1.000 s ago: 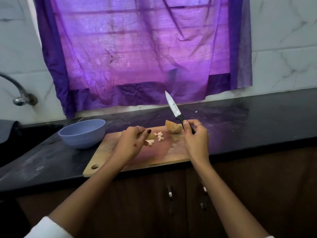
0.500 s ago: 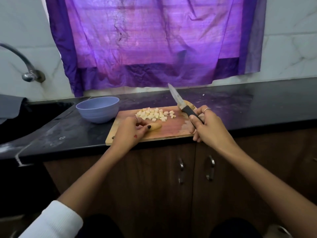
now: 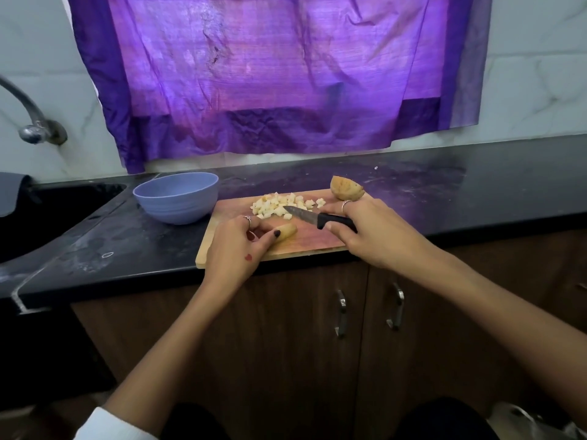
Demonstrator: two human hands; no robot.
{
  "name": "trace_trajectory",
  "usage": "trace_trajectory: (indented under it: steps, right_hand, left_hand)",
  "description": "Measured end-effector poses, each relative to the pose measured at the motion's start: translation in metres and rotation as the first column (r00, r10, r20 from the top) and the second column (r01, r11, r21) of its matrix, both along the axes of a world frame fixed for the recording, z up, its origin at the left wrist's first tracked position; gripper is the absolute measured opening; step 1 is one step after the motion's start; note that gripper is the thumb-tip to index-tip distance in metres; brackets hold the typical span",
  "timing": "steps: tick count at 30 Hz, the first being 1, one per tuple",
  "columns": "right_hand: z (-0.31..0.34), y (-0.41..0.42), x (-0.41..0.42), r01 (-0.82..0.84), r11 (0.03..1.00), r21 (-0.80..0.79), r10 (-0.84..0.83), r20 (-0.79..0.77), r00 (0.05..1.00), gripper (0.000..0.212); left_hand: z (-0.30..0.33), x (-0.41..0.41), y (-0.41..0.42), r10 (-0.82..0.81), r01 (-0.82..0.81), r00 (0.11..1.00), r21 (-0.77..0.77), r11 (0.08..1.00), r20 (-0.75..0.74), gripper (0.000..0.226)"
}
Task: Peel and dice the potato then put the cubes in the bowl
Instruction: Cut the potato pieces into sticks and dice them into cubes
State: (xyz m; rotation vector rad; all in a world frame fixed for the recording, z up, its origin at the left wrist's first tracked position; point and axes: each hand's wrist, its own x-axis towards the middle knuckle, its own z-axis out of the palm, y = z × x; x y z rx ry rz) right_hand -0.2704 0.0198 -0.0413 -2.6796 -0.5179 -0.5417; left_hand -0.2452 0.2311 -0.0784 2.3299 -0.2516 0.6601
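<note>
Right hand point(image 3: 365, 236): fingers wrapped round the black handle of the paring knife point(image 3: 317, 218); grip closed on the handle, a ring on one finger.
Knife blade: points away from the right hand toward the left one, held low and near flat over the board, its tip just short of the cube pile. Judged as a ready position for the next cut.
Left hand point(image 3: 236, 249): thumb and fingers pinch the near end of a potato strip point(image 3: 286, 231), steadying it on the board; the free end projects toward the blade, which leaves the cutting end clear of the fingertips.
Potato strip: lies between the two hands, directly below the blade, uncut at this moment.
Diced cubes point(image 3: 282, 204): loose pile just beyond the blade tip, farther from the body than both hands; none can be seen in the bowl, whose interior is hidden from view.
Remaining potato piece point(image 3: 346, 188): just beyond the right hand's knuckles, at the far corner of the board; skin appears still on it.
Cutting board point(image 3: 317, 242): under both hands, near edge flush with the counter front.
Bowl point(image 3: 178, 198): beyond and outboard of the left hand, just beside the board edge; placed within short reach for transfer.
Step in hand: dicing the strip; transfer to the bowl not yet done.
Risk: left thumb lies close to the cut line.
</note>
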Motion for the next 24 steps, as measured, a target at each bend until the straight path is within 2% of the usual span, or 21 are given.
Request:
trace_trajectory:
  steps: [5, 19, 24]
  right_hand:
    - [-0.001, 0.000, 0.000, -0.027, 0.998, -0.051, 0.026, -0.008, 1.000, 0.038]
    - [0.000, 0.003, 0.014, -0.081, 0.996, -0.031, 0.082, 0.027, 0.996, 0.036]
    - [-0.001, 0.008, 0.011, -0.096, 0.990, -0.105, 0.101, 0.037, 0.994, 0.033]
  left_hand:
    - [-0.001, -0.001, -0.003, 0.014, -0.013, 1.000, -0.034, 0.999, 0.012, 0.009]
    - [-0.004, 0.001, -0.004, 0.070, -0.070, 0.997, -0.002, 0.998, 0.021, 0.016]
    - [-0.006, 0.002, -0.004, 0.071, -0.071, 0.997, -0.004, 0.997, 0.038, 0.017]
